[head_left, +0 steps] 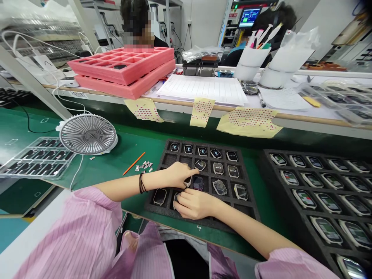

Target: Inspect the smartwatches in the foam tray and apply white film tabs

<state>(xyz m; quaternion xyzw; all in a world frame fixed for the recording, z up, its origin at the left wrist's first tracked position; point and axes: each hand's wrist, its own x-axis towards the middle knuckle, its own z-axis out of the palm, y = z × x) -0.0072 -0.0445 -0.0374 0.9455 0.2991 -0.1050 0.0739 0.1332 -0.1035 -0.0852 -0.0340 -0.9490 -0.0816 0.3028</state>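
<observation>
Head view: left hand (178,175), fingers bent, index tip just beside a smartwatch (200,165) seated in a black foam tray (152,207); whether it grips anything, cannot tell. Right hand (194,204) half-closed, fingertips (178,202) down among the tray's lower-left slots, on a partly hidden watch body (175,200); grip unclear. Second foam tray of watches (319,193) lies right; desk fan (88,134) left.

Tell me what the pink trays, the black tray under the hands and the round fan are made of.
The pink trays look like soft foam, matte, with thick cut pockets. The black tray looks like dense foam too, matte with cut-out pockets. The round fan seems moulded plastic, its grey grille faintly glossy; metal cannot be ruled out.
</observation>
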